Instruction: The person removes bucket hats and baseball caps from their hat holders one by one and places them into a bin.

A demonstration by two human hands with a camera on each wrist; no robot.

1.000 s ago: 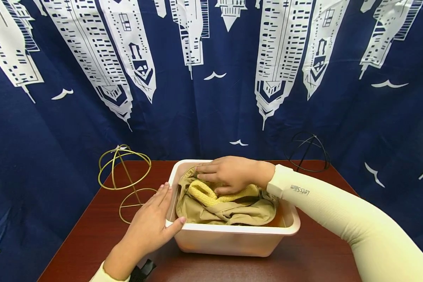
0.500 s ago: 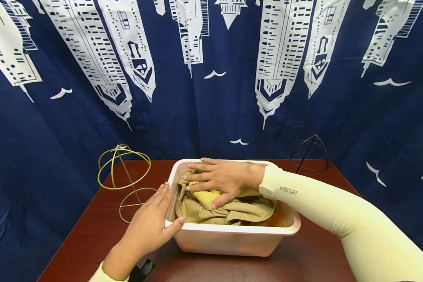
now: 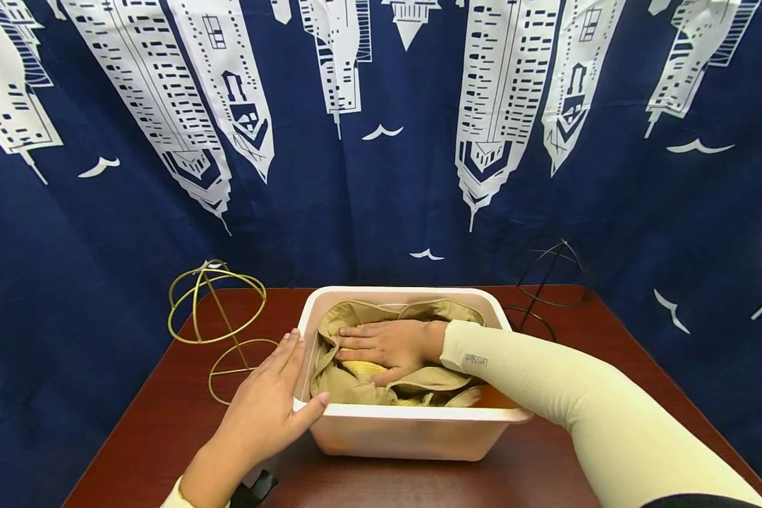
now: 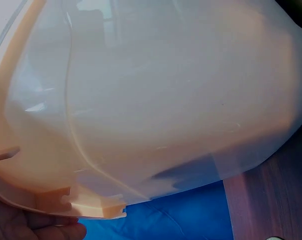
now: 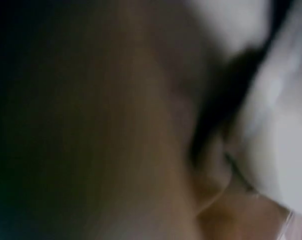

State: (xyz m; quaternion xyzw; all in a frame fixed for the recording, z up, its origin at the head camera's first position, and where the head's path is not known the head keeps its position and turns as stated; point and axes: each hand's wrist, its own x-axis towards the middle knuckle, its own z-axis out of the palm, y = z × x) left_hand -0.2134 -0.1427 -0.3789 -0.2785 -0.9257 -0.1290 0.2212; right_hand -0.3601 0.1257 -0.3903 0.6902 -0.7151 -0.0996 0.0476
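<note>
A white plastic bin (image 3: 419, 413) stands on the table with a folded tan cloth item (image 3: 349, 388) and a yellow knitted piece (image 3: 363, 368) inside. My right hand (image 3: 390, 351) lies flat on top of them, fingers spread toward the left, pressing into the pile and hiding part of it. With straight fingers, my left hand (image 3: 267, 402) rests along the bin's left rim, thumb at the near corner. The left wrist view is filled by the bin wall (image 4: 166, 100), with fingertips (image 4: 60, 231) at its lower left edge. Dark blur covers most of the right wrist view.
A gold wire stand (image 3: 228, 331) is left of the bin, and a black wire stand (image 3: 540, 282) is behind it on the right. Dark red-brown tabletop (image 3: 584, 451) surrounds the bin. A blue curtain (image 3: 381, 197) with white building prints hangs behind the table.
My right hand has moved lower into the bin, pushing the cloth down; more tan cloth shows at the back and less yellow knit is visible. My left hand stays on the rim.
</note>
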